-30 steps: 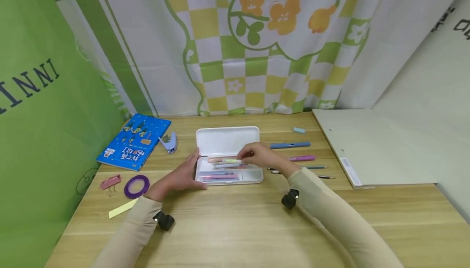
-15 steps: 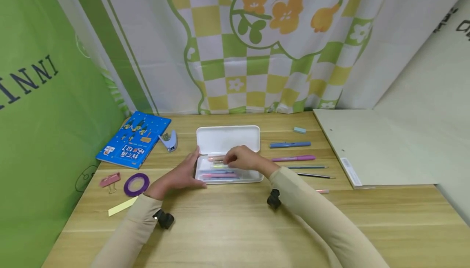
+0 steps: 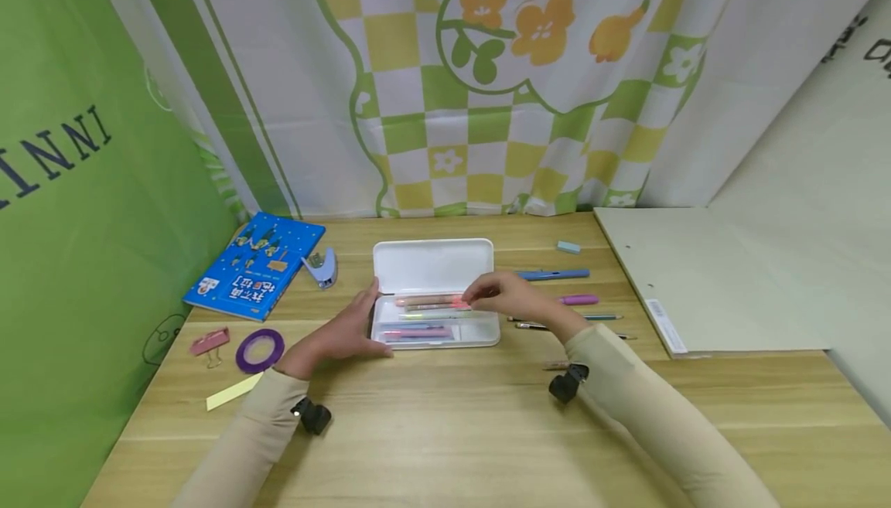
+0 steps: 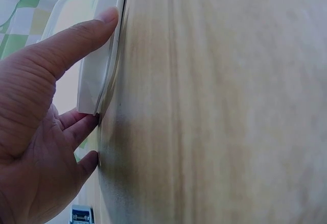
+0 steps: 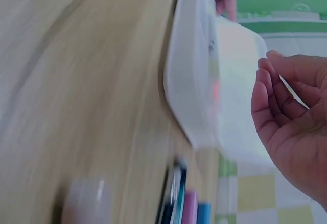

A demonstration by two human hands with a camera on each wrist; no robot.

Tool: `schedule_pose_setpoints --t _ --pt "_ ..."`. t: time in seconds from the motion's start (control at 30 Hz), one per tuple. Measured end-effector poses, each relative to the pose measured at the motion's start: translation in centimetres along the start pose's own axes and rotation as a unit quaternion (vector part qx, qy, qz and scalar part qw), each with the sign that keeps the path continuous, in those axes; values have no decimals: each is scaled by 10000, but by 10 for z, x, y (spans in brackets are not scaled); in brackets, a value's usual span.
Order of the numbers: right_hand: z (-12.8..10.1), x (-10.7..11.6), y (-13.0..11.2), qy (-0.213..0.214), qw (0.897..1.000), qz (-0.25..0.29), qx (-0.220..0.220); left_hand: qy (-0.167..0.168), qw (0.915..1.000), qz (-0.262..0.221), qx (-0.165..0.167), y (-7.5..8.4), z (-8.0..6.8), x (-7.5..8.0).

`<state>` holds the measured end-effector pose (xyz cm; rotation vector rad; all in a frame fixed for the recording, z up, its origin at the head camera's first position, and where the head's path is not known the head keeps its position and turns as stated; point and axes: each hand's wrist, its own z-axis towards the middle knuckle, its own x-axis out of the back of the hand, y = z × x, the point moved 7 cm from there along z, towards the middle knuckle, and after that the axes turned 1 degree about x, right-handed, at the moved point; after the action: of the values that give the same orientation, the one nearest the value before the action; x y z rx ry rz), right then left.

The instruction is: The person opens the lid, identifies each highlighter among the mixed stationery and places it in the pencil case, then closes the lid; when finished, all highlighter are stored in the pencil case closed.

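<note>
We are bracing the pencil case (image 3: 435, 335) with our left hand (image 3: 339, 334), fingers relaxed; our right hand (image 3: 511, 299) is hovering released over its pens (image 3: 426, 301).

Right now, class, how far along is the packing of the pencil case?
Done: several pens lie in the open pencil case. In hand: the left hand steadies its left end; the right hand is at its right end, fingers loosely curled, holding nothing visible. Left: the blue pen, pink pen, pencils and eraser.
</note>
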<state>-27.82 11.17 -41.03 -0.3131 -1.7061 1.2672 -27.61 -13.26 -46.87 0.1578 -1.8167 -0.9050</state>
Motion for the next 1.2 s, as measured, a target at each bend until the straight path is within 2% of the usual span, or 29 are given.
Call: schedule_pose_setpoints --t 0.27,0.43,0.6,0.73,0.93,1.0,1.2 --pt "-52 37 24 241 9995 110 -196 -13 10000 -31 -5 0 -1 0" --pt "-81 49 32 148 9997 -183 -36 -4 9999 -91 -64 1 0 0" --pt "-106 47 41 -300 9987 -378 158 -22 10000 -34 -55 0 1 0" --pt "-123 42 52 -623 9973 -390 -17 -16 10000 -55 -27 0 1 0" --pt "-136 33 62 -835 9953 -362 -330 -9 10000 -80 -50 2 1 0" --pt "-137 31 61 -849 9954 -395 -221 -11 9999 -102 -34 3 0 1" --pt "-136 26 50 -829 9913 -822 617 15 9999 -122 -64 3 -1 1"
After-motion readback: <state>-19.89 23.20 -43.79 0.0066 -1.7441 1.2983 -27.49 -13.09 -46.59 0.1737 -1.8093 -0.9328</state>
